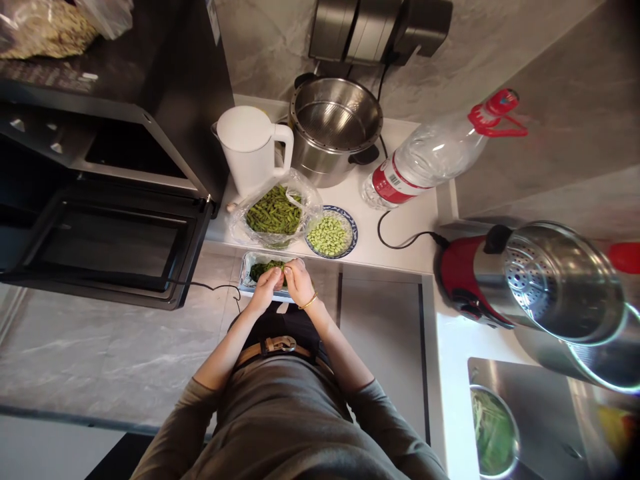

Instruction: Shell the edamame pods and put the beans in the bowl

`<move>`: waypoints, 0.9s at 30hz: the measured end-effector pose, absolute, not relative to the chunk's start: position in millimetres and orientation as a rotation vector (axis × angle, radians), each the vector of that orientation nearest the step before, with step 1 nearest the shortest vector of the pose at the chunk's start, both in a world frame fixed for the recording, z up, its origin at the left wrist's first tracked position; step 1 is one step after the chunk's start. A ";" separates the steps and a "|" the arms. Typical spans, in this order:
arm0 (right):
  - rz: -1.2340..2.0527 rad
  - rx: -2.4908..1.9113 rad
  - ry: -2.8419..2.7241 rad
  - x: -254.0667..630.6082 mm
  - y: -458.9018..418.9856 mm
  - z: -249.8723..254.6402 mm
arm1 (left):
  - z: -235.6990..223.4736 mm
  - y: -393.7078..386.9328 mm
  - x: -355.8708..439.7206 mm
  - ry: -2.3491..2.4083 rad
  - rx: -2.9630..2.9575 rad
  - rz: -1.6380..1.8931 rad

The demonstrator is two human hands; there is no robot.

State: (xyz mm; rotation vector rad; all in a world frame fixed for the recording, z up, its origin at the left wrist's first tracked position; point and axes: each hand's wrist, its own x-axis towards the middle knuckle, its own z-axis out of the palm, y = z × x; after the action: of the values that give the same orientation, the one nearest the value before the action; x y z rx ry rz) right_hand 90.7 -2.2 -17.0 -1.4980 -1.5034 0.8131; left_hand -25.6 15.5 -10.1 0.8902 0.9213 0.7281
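Note:
My left hand (269, 285) and my right hand (299, 281) meet at the fingertips, both closed, in front of the counter edge. Pinched between them is a small green bean pod (283, 267), mostly covered by the fingers. Below them is a lined bin (244, 272) holding green pod shells (260, 268). On the counter just beyond, a clear plastic bag (311, 193) lies open, full of green bean pods (274, 212). To its right, a blue-rimmed plate (354, 230) carries shelled green beans (329, 233).
Behind the bag stand a white pitcher (245, 150) and a steel pot (325, 157). A large water bottle (420, 163) and a red electric cooker (463, 277) are on the right, above a sink (543, 400). At left, an oven door (115, 240) hangs open.

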 end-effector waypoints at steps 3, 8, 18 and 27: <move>0.795 -1.453 -1.561 87.7 -6.4 -20.7 | -10.3 19.7 -26.8 0.930 0.710 0.815; 0.967 -1.601 -1.353 82.5 -11.8 -36.5 | -16.0 28.6 -35.7 0.877 0.782 0.871; 1.298 -1.971 -1.065 94.6 0.7 -63.9 | -37.2 15.2 -45.5 1.026 1.334 0.680; 1.602 -1.296 -0.796 85.2 -11.3 -20.1 | -31.6 19.8 -47.1 1.026 1.593 0.653</move>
State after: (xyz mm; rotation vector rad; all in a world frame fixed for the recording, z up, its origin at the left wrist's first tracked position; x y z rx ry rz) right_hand 85.2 -11.3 -20.1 -1.2963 -0.7957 1.6021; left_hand -47.1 19.8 -31.6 1.5934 1.0256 0.6529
